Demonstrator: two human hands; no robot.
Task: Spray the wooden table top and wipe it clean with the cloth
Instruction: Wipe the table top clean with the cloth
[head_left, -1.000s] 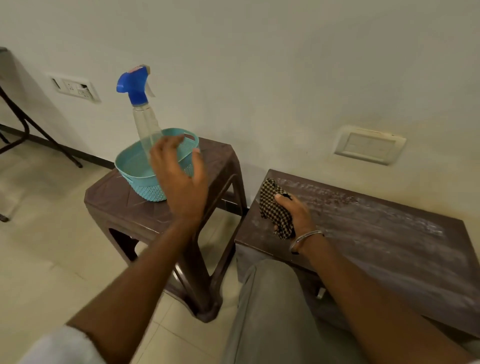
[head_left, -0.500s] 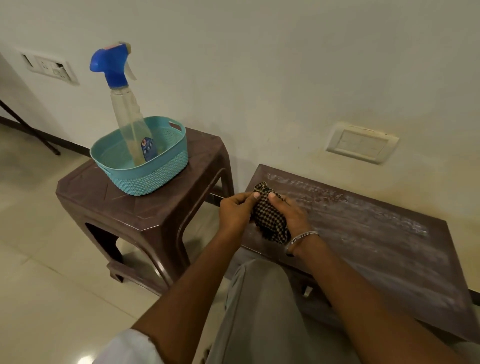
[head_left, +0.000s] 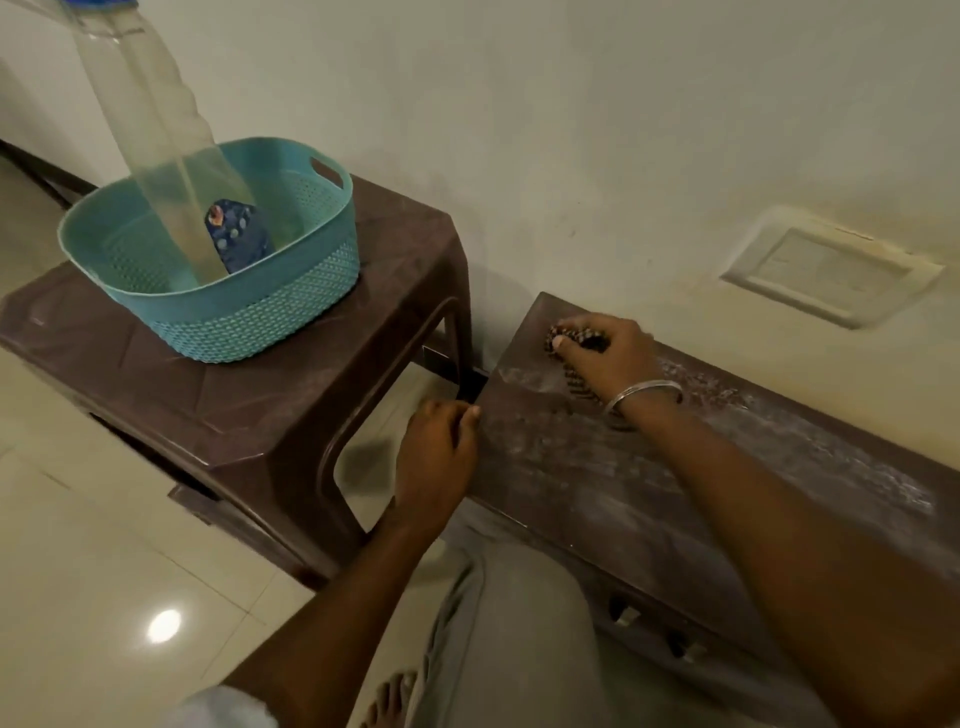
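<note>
- Right hand (head_left: 605, 358) reaches forward, palm down, at the far left corner of the table top (head_left: 571, 467); forearm runs diagonally over the surface, metal bangle (head_left: 644, 391) on the wrist.
- Its fingers are bunched and curled round the checked cloth (head_left: 577, 383), thumb tucked against it, pressing it on the wood.
- Cloth mostly hidden under the hand; only bits show at the fingertips and by the wrist.
- Left hand (head_left: 436, 452) is at the table top's left edge, knuckles up, fingers curled together, thumb at the rim; fingertips hidden, so I cannot tell whether it grips the edge.
- Table top has whitish streaks; its right end is cut off.
- Spray bottle (head_left: 156, 130) stands tilted in a teal basket (head_left: 249, 306) on the brown stool (head_left: 234, 410), well apart from both hands; its head is cut off at the top.
- Label inside the basket is blurred.
</note>
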